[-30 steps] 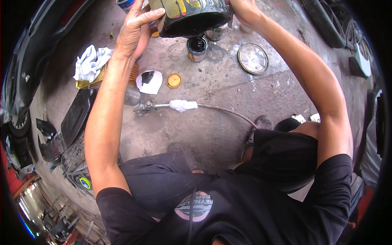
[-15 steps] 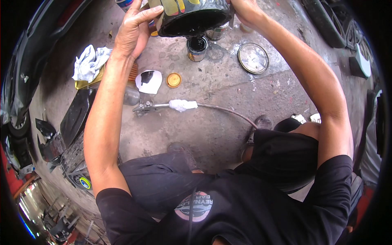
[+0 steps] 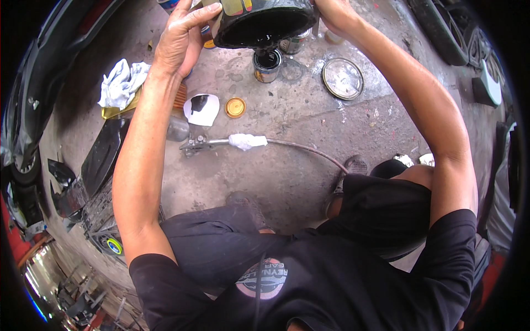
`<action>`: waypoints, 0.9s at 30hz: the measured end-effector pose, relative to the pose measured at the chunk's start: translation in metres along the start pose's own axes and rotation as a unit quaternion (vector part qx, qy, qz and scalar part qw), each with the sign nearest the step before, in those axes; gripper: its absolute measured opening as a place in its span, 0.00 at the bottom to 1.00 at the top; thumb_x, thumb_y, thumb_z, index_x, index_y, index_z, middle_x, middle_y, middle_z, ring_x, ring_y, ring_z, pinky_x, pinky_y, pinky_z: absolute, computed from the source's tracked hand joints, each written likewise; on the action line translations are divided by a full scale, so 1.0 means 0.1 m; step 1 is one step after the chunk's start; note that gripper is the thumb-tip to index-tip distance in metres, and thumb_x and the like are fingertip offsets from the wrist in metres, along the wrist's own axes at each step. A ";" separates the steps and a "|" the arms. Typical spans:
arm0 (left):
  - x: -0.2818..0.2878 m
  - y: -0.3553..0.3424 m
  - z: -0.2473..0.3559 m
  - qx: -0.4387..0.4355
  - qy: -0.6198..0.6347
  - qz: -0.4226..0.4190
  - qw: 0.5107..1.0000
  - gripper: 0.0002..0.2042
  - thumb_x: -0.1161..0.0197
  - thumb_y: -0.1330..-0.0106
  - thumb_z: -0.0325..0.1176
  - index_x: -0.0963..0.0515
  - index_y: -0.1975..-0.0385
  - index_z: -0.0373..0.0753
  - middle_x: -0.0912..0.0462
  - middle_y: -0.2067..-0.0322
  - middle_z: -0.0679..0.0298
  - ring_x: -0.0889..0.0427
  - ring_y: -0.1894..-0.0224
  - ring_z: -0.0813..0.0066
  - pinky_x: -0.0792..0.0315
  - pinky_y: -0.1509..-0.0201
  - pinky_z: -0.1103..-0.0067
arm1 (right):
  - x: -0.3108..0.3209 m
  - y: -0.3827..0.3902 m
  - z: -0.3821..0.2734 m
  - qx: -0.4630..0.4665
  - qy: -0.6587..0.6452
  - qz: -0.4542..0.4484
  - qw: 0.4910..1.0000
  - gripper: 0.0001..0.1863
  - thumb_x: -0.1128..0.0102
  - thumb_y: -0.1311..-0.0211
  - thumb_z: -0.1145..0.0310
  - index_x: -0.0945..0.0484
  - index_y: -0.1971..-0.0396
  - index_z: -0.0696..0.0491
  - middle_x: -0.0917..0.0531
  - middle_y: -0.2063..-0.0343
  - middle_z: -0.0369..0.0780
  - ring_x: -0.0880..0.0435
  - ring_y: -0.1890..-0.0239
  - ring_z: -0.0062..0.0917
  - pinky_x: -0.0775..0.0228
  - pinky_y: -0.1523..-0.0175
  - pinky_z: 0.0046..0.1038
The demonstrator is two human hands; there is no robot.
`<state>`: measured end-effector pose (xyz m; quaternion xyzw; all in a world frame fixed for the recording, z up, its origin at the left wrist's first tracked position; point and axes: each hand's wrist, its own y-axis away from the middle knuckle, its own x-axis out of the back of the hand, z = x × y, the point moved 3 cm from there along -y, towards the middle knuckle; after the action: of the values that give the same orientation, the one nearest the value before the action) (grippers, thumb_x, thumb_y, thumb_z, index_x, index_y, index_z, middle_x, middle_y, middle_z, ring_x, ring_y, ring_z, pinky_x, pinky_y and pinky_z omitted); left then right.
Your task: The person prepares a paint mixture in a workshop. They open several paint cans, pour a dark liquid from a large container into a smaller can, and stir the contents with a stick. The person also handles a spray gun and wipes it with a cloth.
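Between my two hands a large paint can [image 3: 234,7] is held up and tilted, its dark mouth toward me. Black paint [image 3: 268,45] runs over its lower rim into a small open can [image 3: 266,74] standing on the floor beneath. My left hand [image 3: 185,36] grips the large can's left side, thumb along its wall. On the other side my right hand [image 3: 337,17] holds it, its fingers mostly hidden behind the can. A round metal lid [image 3: 343,79] lies to the right of the small can, and a small gold lid [image 3: 236,108] lies nearer to me.
A spray gun [image 3: 193,142] with a white-wrapped hose joint [image 3: 247,142] lies on the floor, its hose running to my foot. White paper with a black patch [image 3: 193,117] and a white rag [image 3: 122,83] are at the left. Another can [image 3: 294,45] stands behind the small one.
The large can has shifted very slightly to the right, with both hands still on it. Paint keeps running into the small can.
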<state>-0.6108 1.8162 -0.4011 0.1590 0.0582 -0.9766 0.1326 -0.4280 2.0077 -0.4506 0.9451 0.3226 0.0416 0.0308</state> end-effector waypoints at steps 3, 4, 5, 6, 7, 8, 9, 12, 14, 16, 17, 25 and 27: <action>0.06 -0.01 -0.04 0.011 -0.003 0.000 1.000 0.47 0.30 0.42 0.29 0.47 0.21 0.43 0.20 0.44 0.67 0.24 0.58 0.81 0.32 0.56 0.84 | 0.01 -0.02 0.02 0.000 0.006 0.007 1.000 0.33 0.55 0.23 0.48 0.31 0.31 0.59 0.24 0.36 0.47 0.24 0.37 0.38 0.33 0.34 0.39; 0.07 -0.02 -0.05 0.015 -0.002 0.000 1.000 0.47 0.30 0.42 0.29 0.46 0.21 0.43 0.20 0.45 0.67 0.25 0.60 0.82 0.32 0.57 0.84 | 0.02 -0.03 0.03 -0.001 0.009 0.013 1.000 0.34 0.55 0.23 0.47 0.31 0.31 0.59 0.24 0.36 0.48 0.24 0.37 0.38 0.33 0.34 0.39; 0.08 -0.02 -0.06 0.016 0.000 -0.001 1.000 0.46 0.30 0.42 0.29 0.46 0.21 0.43 0.20 0.45 0.67 0.24 0.60 0.82 0.32 0.58 0.84 | 0.04 -0.03 0.04 0.001 0.012 0.010 1.000 0.34 0.55 0.23 0.47 0.31 0.31 0.59 0.24 0.36 0.48 0.24 0.37 0.38 0.33 0.33 0.40; 0.08 -0.02 -0.06 0.018 0.002 -0.001 1.000 0.46 0.30 0.41 0.29 0.46 0.21 0.44 0.20 0.45 0.67 0.24 0.60 0.82 0.32 0.58 0.84 | 0.03 -0.02 0.04 0.003 0.015 0.007 1.000 0.34 0.55 0.23 0.46 0.31 0.31 0.59 0.24 0.35 0.48 0.24 0.37 0.38 0.33 0.33 0.40; 0.08 -0.02 -0.06 0.019 0.004 -0.001 1.000 0.46 0.31 0.41 0.29 0.47 0.21 0.44 0.20 0.45 0.67 0.24 0.60 0.82 0.32 0.58 0.84 | 0.03 -0.01 0.04 0.006 0.018 0.004 1.000 0.35 0.55 0.23 0.46 0.31 0.30 0.59 0.24 0.35 0.48 0.24 0.37 0.38 0.33 0.33 0.40; 0.06 -0.01 -0.06 0.015 0.007 0.004 1.000 0.46 0.31 0.41 0.29 0.47 0.21 0.44 0.20 0.45 0.67 0.23 0.59 0.83 0.31 0.58 0.84 | 0.03 -0.01 0.04 0.009 0.019 0.000 1.000 0.35 0.55 0.23 0.45 0.31 0.30 0.58 0.24 0.35 0.48 0.24 0.37 0.38 0.33 0.34 0.40; -0.01 0.00 -0.03 0.010 0.010 0.010 1.000 0.46 0.31 0.41 0.28 0.46 0.21 0.43 0.20 0.45 0.67 0.23 0.58 0.83 0.31 0.57 0.84 | 0.02 0.00 0.03 0.012 0.021 -0.004 1.000 0.35 0.56 0.23 0.45 0.32 0.30 0.58 0.24 0.35 0.48 0.24 0.37 0.38 0.33 0.34 0.40; 0.03 -0.01 -0.04 0.006 0.016 0.005 1.000 0.46 0.31 0.41 0.28 0.46 0.21 0.43 0.20 0.44 0.67 0.22 0.56 0.82 0.30 0.56 0.84 | -0.02 0.11 -0.06 0.017 0.016 -0.018 1.000 0.36 0.55 0.23 0.44 0.32 0.30 0.58 0.25 0.35 0.48 0.25 0.37 0.38 0.33 0.33 0.41; 0.07 0.00 -0.03 0.002 0.017 -0.001 1.000 0.45 0.31 0.41 0.28 0.46 0.21 0.42 0.20 0.43 0.67 0.21 0.55 0.82 0.30 0.55 0.84 | -0.05 0.10 -0.05 0.016 0.016 -0.015 1.000 0.36 0.55 0.23 0.44 0.32 0.30 0.58 0.26 0.34 0.48 0.25 0.37 0.38 0.34 0.33 0.41; -0.01 -0.01 -0.02 -0.005 0.024 -0.009 1.000 0.45 0.31 0.41 0.28 0.46 0.21 0.42 0.20 0.43 0.67 0.21 0.54 0.82 0.30 0.54 0.85 | 0.01 0.00 0.02 0.009 0.029 0.010 0.999 0.36 0.55 0.23 0.44 0.32 0.30 0.58 0.26 0.34 0.48 0.26 0.36 0.38 0.34 0.32 0.41; -0.03 -0.02 -0.02 -0.004 0.027 -0.010 1.000 0.45 0.31 0.41 0.28 0.46 0.21 0.42 0.20 0.43 0.68 0.21 0.55 0.83 0.30 0.55 0.85 | 0.05 -0.03 0.05 0.008 0.034 0.016 0.999 0.36 0.55 0.23 0.44 0.32 0.30 0.58 0.26 0.33 0.48 0.26 0.36 0.38 0.35 0.32 0.40; 0.01 -0.03 -0.04 -0.002 0.020 -0.007 1.000 0.45 0.31 0.41 0.28 0.45 0.22 0.42 0.20 0.44 0.69 0.22 0.55 0.84 0.31 0.56 0.86 | 0.04 -0.07 0.09 0.018 0.030 0.011 0.999 0.36 0.55 0.24 0.45 0.31 0.30 0.58 0.27 0.33 0.47 0.28 0.34 0.38 0.36 0.30 0.40; 0.04 -0.04 -0.06 0.000 0.024 -0.009 1.000 0.44 0.31 0.41 0.28 0.45 0.22 0.42 0.20 0.44 0.69 0.22 0.56 0.84 0.31 0.56 0.86 | 0.04 -0.07 0.08 0.019 0.033 0.014 0.999 0.35 0.55 0.24 0.45 0.31 0.30 0.58 0.26 0.33 0.47 0.28 0.35 0.38 0.35 0.31 0.40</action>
<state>-0.6134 1.8199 -0.4076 0.1819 0.0623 -0.9737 0.1219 -0.4276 2.0153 -0.4593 0.9482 0.3107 0.0669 0.0019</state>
